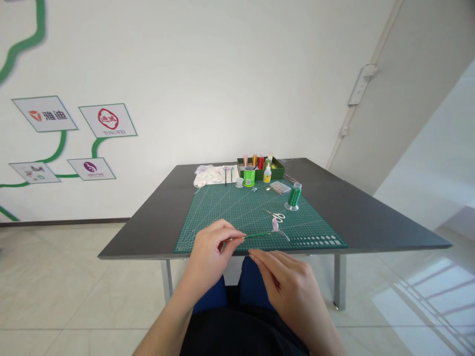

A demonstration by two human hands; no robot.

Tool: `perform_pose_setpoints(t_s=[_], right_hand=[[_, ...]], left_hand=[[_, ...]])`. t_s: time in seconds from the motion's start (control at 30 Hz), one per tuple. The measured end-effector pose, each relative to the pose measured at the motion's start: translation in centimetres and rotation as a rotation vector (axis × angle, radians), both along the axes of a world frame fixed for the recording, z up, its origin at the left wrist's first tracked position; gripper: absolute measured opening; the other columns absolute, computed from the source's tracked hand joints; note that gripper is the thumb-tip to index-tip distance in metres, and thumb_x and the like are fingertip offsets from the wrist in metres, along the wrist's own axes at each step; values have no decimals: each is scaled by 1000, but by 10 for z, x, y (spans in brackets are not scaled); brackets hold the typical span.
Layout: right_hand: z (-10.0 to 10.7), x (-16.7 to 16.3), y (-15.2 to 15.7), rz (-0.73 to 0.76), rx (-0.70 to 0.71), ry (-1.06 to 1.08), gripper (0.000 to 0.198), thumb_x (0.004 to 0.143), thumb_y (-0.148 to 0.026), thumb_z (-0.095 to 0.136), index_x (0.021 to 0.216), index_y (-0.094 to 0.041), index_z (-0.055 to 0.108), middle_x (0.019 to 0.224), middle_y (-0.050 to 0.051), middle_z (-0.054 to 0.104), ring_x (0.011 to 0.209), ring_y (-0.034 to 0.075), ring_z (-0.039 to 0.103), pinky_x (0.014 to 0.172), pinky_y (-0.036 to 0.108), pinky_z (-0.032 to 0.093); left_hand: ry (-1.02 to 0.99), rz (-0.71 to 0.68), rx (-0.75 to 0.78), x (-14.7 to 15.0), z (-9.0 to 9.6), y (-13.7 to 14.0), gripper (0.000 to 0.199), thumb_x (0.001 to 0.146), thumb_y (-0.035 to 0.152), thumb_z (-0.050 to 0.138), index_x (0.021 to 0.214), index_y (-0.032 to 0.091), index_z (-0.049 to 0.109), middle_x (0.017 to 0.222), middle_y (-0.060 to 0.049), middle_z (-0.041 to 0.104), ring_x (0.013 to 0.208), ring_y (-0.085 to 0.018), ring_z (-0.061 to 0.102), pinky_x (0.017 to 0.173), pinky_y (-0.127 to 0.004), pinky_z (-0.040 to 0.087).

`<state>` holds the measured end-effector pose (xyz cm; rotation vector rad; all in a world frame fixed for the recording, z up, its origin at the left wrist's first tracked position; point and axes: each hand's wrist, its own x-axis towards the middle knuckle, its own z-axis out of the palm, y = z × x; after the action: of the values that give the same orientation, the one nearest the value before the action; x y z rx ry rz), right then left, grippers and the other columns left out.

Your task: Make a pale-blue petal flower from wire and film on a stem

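Left hand (213, 251): thumb and index fingertips pinching a thin green stem (259, 234) near its left part; a short length also shows on the palm side of the pinch. Stem location: in the left fingertips, above the near edge of the cutting mat (218, 207), in front of the wearer. Long axis runs left to right, close to parallel with the near table edge, right end slightly higher in view. It points away from the left fingertips toward the right; at that far end sits a small pink-and-white piece (275, 225), with pale strands (285, 236) trailing rightward and down. Right hand (287, 277): fingers bent and held close together, tips just right of and nearer the wearer than the left fingertips, below the stem in view; thumb mostly hidden, so cannot tell whether anything fine is pinched there. Beyond the pink-and-white piece, white-handled scissors (276, 216) lie on the mat, blades toward the left. Farther out and right of both sets of fingertips, a spool of green thread (294, 197) stands upright. Well beyond the fingers: a bright green tub (249, 178), a yellow-labelled bottle (267, 174) and a dark green box (278, 173) with coloured spools (261, 162).
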<state>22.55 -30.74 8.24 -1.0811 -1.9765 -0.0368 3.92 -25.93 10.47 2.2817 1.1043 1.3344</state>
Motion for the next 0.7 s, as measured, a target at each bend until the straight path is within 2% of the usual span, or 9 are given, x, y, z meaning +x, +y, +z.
perform_pose_setpoints(t_s=[0.1, 0.23, 0.43, 0.5, 0.57, 0.7], right_hand=[[10, 3, 2, -9, 51, -142, 32, 100, -12, 44, 97, -19, 75, 72, 6, 71, 64, 16, 66, 61, 24, 49], [33, 9, 9, 16, 109, -347, 32, 96, -5, 42, 91, -18, 70, 69, 5, 66, 62, 16, 59, 57, 26, 37], [63, 14, 30, 82, 33, -557, 28, 84, 1, 48, 79, -20, 65, 65, 1, 63, 56, 15, 51, 52, 31, 19], [71, 16, 40, 115, -26, -588, 28, 82, 2, 49, 77, -20, 65, 64, 0, 65, 57, 14, 52, 53, 30, 20], [77, 17, 52, 183, -100, -583, 28, 84, 0, 51, 79, -21, 69, 69, 0, 69, 61, 14, 57, 55, 28, 25], [84, 21, 81, 430, -280, -484, 27, 93, -9, 53, 83, -21, 76, 79, 0, 76, 69, 14, 63, 64, 25, 37]], left_hand=[[76, 9, 18, 0, -2, -1, 13, 94, 17, 65, 90, 21, 77, 84, -2, 70, 69, -11, 62, 61, -21, 47], [161, -14, -10, 0, -2, -5, 16, 95, 14, 62, 91, 21, 76, 85, -2, 69, 74, -12, 63, 65, -22, 47], [183, -48, -42, -1, 0, -5, 14, 91, 9, 65, 87, 20, 74, 85, 0, 70, 75, -12, 64, 67, -21, 47], [170, -69, -33, -2, -2, -3, 13, 91, 9, 67, 87, 20, 74, 87, 0, 71, 77, -12, 64, 69, -21, 47], [155, -100, -27, -3, -2, -2, 13, 90, 9, 67, 87, 20, 74, 88, 0, 71, 79, -12, 65, 71, -21, 48], [132, -150, -11, -5, -1, -2, 11, 90, 11, 70, 84, 19, 74, 85, 0, 72, 78, -12, 66, 71, -21, 47]])
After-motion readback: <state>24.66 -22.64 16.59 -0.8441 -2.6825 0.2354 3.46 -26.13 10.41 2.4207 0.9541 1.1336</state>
